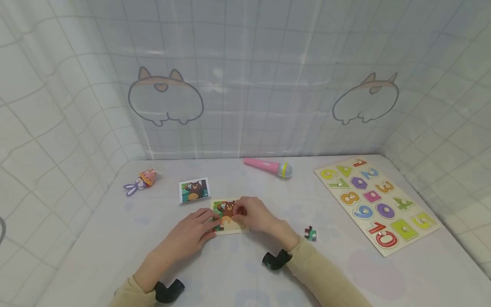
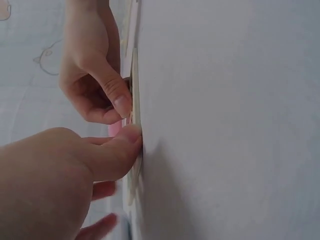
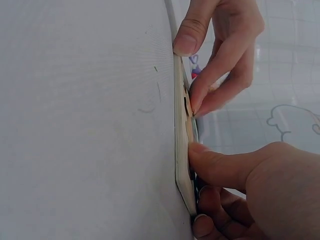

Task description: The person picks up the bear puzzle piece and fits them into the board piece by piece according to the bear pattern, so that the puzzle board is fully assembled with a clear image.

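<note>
A small bear jigsaw puzzle (image 1: pixel 235 230) in a pale tray lies flat on the table. My left hand (image 1: pixel 194 228) rests at its left side, the thumb (image 3: pixel 186 44) on the near edge and fingertips touching a peach-coloured part of the picture. From the right, my right hand (image 1: pixel 256 214) reaches over the puzzle with curled fingers. Its thumb and index finger pinch a puzzle piece at the surface, mostly hidden by the hand. In the left wrist view both thumbs are close together along the tray (image 2: pixel 136 95). A matching bear picture card (image 1: pixel 194 191) stands just behind the left hand.
One loose puzzle piece (image 1: pixel 311 234) lies right of the right forearm. A pink toy microphone (image 1: pixel 267 166) is at the back. A number-and-shape board (image 1: pixel 383 221) lies on the right, a purple bunny toy (image 1: pixel 141 181) at back left. Patterned curtains surround the table.
</note>
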{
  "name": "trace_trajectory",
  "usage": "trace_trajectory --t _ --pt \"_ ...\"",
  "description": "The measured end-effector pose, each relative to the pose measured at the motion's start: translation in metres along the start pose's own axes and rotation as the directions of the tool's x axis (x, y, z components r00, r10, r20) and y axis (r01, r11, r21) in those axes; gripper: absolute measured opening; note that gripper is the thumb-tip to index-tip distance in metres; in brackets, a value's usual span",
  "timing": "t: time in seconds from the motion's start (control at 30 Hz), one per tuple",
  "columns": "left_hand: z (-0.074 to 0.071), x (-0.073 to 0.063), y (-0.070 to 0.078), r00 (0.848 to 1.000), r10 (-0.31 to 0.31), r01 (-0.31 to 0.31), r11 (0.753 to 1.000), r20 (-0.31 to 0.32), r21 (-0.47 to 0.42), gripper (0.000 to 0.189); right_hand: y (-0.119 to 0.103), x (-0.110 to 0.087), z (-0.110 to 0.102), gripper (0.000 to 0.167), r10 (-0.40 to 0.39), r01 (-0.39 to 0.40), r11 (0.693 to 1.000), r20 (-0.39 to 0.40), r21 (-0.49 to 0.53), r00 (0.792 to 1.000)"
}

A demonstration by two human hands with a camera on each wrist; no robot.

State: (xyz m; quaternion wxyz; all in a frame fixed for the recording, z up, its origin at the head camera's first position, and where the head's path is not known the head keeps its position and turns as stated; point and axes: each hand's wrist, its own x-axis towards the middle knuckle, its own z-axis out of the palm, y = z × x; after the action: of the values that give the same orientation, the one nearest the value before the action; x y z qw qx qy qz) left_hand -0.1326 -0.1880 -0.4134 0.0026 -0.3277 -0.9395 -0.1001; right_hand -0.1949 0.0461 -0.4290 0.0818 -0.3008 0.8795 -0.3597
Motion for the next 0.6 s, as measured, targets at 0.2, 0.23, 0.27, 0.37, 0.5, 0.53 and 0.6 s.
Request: trace_trajectory --t 0.2,0.23,0.27,0.37,0.5,0.53,0.6 --pt "-0.0006 -0.0010 0.0010 1.000 0.001 -0.001 1.000 -0.004 -0.026 0.034 -0.0005 -0.0012 0.0010 0.012 0.016 -0.016 1.000 -0.002 0.007 1.000" --pt "-0.0011 -0.0010 0.0016 1.000 0.004 -0.004 1.000 -0.005 -0.018 0.034 -0.0005 -0.0012 0.0010 0.012 0.017 -0.017 1.000 -0.002 0.006 1.000" --pt "-0.0015 -0.0009 0.0023 1.000 0.010 -0.010 1.000 -0.008 -0.006 0.034 -0.0005 -0.0012 0.0009 0.012 0.016 -0.016 1.000 -0.003 0.006 1.000" --pt "-0.0027 -0.0003 0.0040 0.999 0.031 -0.030 0.998 -0.021 0.064 0.035 -0.0005 -0.0007 0.0001 0.011 0.016 -0.016 1.000 -0.003 0.006 1.000" --pt "-0.0020 0.0006 0.0040 0.998 0.047 -0.041 0.992 -0.043 0.115 0.036 -0.0006 -0.0002 -0.0011 0.011 0.016 -0.016 1.000 -0.010 0.008 1.000" --pt "-0.0010 0.0005 0.0028 0.998 0.043 -0.038 0.994 -0.046 0.107 0.035 -0.0005 -0.0002 -0.0011 0.010 0.014 -0.014 1.000 -0.010 0.007 1.000" --pt "0.0016 -0.0003 -0.0008 0.997 0.048 -0.043 0.996 -0.057 0.082 0.034 -0.0002 -0.0006 -0.0006 0.010 0.016 -0.016 1.000 -0.004 0.009 1.000"
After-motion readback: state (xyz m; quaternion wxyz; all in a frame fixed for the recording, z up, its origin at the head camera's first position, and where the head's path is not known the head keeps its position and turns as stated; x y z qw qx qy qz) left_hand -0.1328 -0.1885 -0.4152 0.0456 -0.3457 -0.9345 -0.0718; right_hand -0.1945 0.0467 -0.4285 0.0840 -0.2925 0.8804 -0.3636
